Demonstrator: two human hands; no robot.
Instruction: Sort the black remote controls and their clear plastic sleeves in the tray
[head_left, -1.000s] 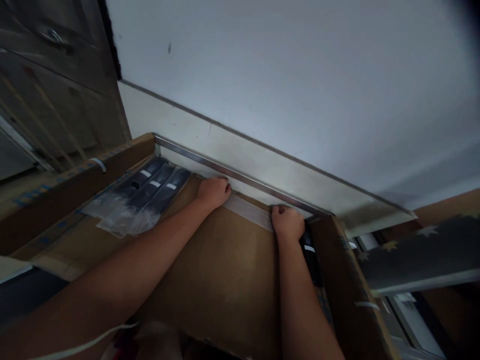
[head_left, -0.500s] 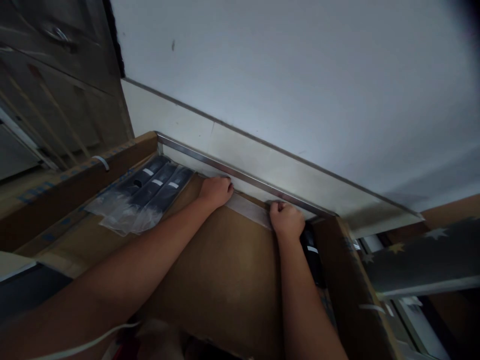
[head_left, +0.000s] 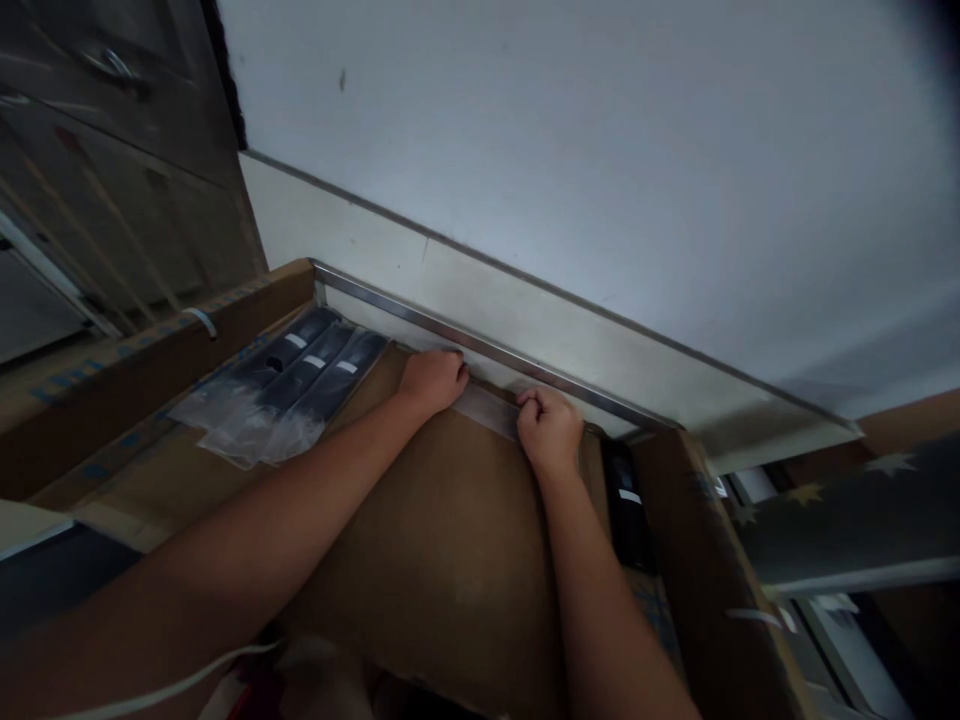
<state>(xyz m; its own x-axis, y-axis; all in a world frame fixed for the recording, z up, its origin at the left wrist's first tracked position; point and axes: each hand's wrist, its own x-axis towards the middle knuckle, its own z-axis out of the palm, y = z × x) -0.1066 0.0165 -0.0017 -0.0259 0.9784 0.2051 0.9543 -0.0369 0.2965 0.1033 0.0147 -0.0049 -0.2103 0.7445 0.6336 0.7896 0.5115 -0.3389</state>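
Note:
A translucent plastic strip point(head_left: 486, 411) lies across the far end of a brown cardboard sheet point(head_left: 442, 540), stretching between my hands. Its kind is unclear. At its left end, my left hand point(head_left: 435, 381) is closed, fingers curled under and mostly hidden. My right hand point(head_left: 550, 428) pinches the other end with thumb and bent fingers. Left of my left hand, several dark, flat pieces in clear plastic bags point(head_left: 311, 370) lie side by side, each with a white label. Beyond my right wrist is another dark packed piece point(head_left: 628, 510) with a white label.
Raised cardboard walls, left point(head_left: 247, 310) and right point(head_left: 694, 520), flank the work area. A metal rail point(head_left: 480, 345) runs along the back, close to the white wall point(head_left: 562, 150). A white cord point(head_left: 187, 685) crosses at lower left.
My right hand has shifted left along the strip, nearer to my left hand, uncovering more of the dark piece on the right. My left hand has hardly moved.

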